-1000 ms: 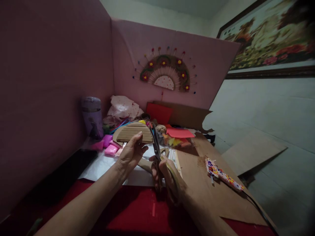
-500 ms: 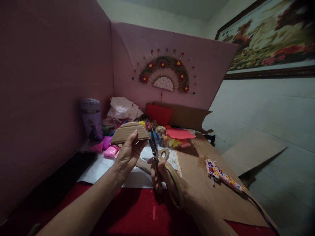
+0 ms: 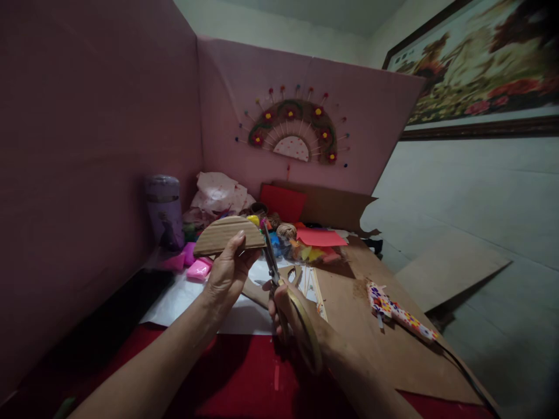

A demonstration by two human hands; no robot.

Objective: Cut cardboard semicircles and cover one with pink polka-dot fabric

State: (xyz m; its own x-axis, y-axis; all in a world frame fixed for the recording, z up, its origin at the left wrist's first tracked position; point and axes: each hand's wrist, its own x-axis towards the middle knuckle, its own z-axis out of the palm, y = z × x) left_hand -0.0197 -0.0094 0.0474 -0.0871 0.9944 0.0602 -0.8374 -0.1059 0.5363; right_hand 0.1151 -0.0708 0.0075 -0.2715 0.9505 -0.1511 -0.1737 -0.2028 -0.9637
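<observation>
A half-round piece of corrugated cardboard (image 3: 218, 235) is pinched in my left hand (image 3: 229, 273), thumb on its face and fingers behind. My right hand (image 3: 286, 308) grips a pair of scissors (image 3: 273, 265) with large gold-coloured handles. Its blades point up and away, right beside the cardboard's right corner; whether they touch it I cannot tell. Under both hands lie a white sheet (image 3: 183, 308) and a strip of cut cardboard (image 3: 255, 292), partly hidden by my hands.
A floral glue gun (image 3: 395, 311) lies on brown cardboard (image 3: 349, 326) at the right. Pink packets (image 3: 200, 269), a twine ball (image 3: 286, 231), red paper (image 3: 322, 237) and a purple tumbler (image 3: 165, 212) stand or lie behind. A half-round decoration (image 3: 293, 128) hangs on the pink panel.
The scissors blades look closer together and have shifted slightly left with my right hand. The cardboard's left end has dipped and moved a little left.
</observation>
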